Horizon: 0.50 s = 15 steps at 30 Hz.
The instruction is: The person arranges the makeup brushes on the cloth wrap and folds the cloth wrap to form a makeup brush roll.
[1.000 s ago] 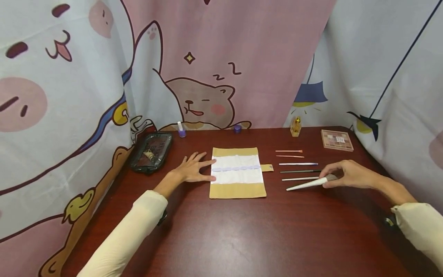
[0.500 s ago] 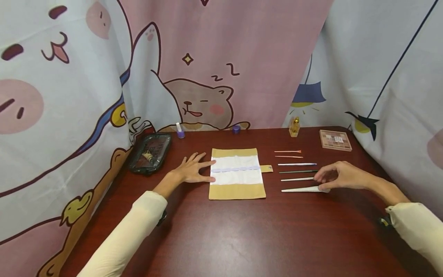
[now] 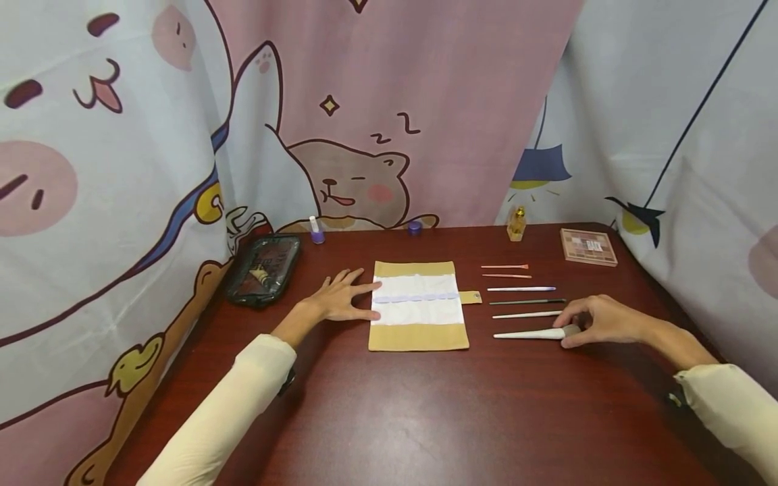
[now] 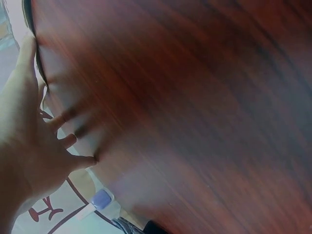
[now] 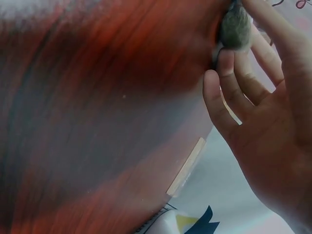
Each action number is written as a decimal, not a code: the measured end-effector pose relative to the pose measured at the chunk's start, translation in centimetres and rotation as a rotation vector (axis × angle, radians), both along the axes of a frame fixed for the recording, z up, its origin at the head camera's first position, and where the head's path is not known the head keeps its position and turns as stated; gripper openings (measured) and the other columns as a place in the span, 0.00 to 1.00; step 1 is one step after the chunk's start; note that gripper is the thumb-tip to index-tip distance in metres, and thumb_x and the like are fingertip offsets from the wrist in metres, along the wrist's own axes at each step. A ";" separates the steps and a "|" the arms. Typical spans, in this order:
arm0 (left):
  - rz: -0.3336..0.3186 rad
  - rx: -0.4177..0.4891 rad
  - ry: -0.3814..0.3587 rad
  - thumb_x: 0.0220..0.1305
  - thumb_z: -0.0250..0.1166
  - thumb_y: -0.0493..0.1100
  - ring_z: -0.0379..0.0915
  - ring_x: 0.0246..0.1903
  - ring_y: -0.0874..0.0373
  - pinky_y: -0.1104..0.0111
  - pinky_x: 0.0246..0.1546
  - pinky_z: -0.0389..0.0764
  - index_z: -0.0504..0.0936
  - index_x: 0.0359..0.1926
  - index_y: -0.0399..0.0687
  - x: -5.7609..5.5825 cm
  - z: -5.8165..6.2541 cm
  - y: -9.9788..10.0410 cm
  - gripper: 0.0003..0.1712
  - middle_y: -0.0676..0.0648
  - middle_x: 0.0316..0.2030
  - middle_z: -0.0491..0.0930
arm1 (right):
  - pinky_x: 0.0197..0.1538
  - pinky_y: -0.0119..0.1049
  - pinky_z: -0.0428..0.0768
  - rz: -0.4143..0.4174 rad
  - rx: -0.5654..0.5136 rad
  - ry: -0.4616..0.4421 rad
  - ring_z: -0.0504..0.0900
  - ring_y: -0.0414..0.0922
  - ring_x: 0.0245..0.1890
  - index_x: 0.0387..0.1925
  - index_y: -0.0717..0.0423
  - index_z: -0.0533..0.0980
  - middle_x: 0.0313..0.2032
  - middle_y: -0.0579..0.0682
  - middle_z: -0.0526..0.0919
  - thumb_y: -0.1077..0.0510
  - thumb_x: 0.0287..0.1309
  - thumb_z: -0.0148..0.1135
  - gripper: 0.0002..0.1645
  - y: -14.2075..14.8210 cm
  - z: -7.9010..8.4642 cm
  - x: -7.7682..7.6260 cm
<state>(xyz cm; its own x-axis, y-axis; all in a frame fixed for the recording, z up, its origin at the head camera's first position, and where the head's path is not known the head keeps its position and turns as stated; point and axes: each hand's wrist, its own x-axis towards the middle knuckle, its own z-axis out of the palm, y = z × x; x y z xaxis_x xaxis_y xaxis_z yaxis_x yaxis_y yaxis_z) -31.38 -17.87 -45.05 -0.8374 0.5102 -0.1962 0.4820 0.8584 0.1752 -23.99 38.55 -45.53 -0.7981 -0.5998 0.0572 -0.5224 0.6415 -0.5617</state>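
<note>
A tan brush roll (image 3: 419, 337) with a white middle lies unfolded on the table. My left hand (image 3: 340, 298) rests at its left side, fingers spread, thumb and forefinger on its edge. To the right of the roll, slim brushes lie in a row, among them a white-handled one (image 3: 525, 315) and a dark green one (image 3: 523, 302). Nearest to me in that row is a thick white makeup brush (image 3: 529, 335). My right hand (image 3: 608, 320) pinches it at the head end between thumb and fingers. Its fluffy bristles (image 5: 236, 29) show between the fingers in the right wrist view.
A black tray (image 3: 267, 270) stands at the back left, by a purple nail polish bottle (image 3: 317, 233). Along the back are a small purple jar (image 3: 415, 227) and a gold perfume bottle (image 3: 516, 225). An eyeshadow palette (image 3: 588, 247) lies at the back right. Printed curtains surround the table.
The thick makeup brush has gone from slanted in my right hand to level, in line with the other brushes. My right fingers have come down around its head. The left hand has hardly moved.
</note>
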 end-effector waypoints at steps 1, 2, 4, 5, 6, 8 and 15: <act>0.000 0.005 -0.002 0.62 0.60 0.79 0.39 0.80 0.35 0.30 0.72 0.46 0.58 0.81 0.72 0.0 -0.1 -0.1 0.50 0.39 0.82 0.46 | 0.30 0.29 0.75 0.001 0.007 0.010 0.78 0.35 0.29 0.39 0.39 0.87 0.31 0.36 0.84 0.49 0.50 0.84 0.14 -0.1 -0.1 0.0; 0.001 0.011 -0.006 0.63 0.59 0.79 0.39 0.80 0.35 0.30 0.72 0.46 0.57 0.81 0.72 0.0 -0.1 -0.1 0.51 0.39 0.82 0.46 | 0.30 0.29 0.74 0.001 0.014 0.017 0.77 0.34 0.29 0.38 0.38 0.86 0.31 0.35 0.83 0.48 0.50 0.83 0.14 -0.1 -0.1 0.0; 0.003 0.022 -0.007 0.63 0.59 0.79 0.40 0.80 0.35 0.30 0.72 0.46 0.57 0.81 0.72 -0.1 -0.2 -0.3 0.51 0.40 0.82 0.46 | 0.30 0.28 0.74 -0.005 0.026 0.016 0.76 0.33 0.29 0.37 0.37 0.86 0.30 0.35 0.82 0.48 0.51 0.83 0.13 -0.2 0.0 0.0; 0.004 0.029 -0.009 0.63 0.59 0.79 0.39 0.80 0.36 0.31 0.72 0.46 0.57 0.81 0.72 -0.1 -0.3 -0.4 0.51 0.40 0.82 0.46 | 0.31 0.28 0.74 -0.008 0.031 0.011 0.76 0.33 0.29 0.37 0.37 0.85 0.30 0.34 0.82 0.48 0.51 0.83 0.13 -0.2 0.1 0.0; 0.005 0.036 -0.010 0.63 0.59 0.79 0.40 0.80 0.36 0.31 0.73 0.46 0.57 0.82 0.72 -0.1 -0.3 -0.5 0.51 0.41 0.82 0.46 | 0.31 0.28 0.74 -0.012 0.035 0.003 0.76 0.32 0.30 0.37 0.37 0.85 0.31 0.34 0.82 0.47 0.51 0.83 0.13 -0.3 0.3 -0.1; 0.008 0.041 -0.011 0.62 0.59 0.80 0.40 0.80 0.38 0.32 0.73 0.46 0.56 0.82 0.73 -0.2 -0.4 -0.6 0.51 0.42 0.82 0.46 | 0.33 0.29 0.75 -0.020 0.036 -0.011 0.76 0.32 0.31 0.38 0.38 0.84 0.32 0.35 0.83 0.48 0.52 0.82 0.14 -0.3 0.7 -0.1; 0.015 0.018 -0.019 0.58 0.60 0.82 0.39 0.80 0.38 0.35 0.75 0.46 0.56 0.82 0.72 -0.3 -0.3 -0.8 0.55 0.43 0.83 0.45 | 0.38 0.30 0.79 -0.073 -0.023 0.010 0.79 0.34 0.35 0.42 0.40 0.86 0.37 0.38 0.87 0.51 0.52 0.82 0.16 -0.8 2.3 -0.3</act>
<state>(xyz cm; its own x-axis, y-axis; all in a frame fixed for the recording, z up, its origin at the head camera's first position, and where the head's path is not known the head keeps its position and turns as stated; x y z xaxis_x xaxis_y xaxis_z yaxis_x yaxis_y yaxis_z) -31.71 -18.67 -45.34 -0.8412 0.5010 -0.2035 0.4653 0.8624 0.1995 -24.29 37.79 -43.25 -0.8392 -0.5381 0.0783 -0.4801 0.6656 -0.5714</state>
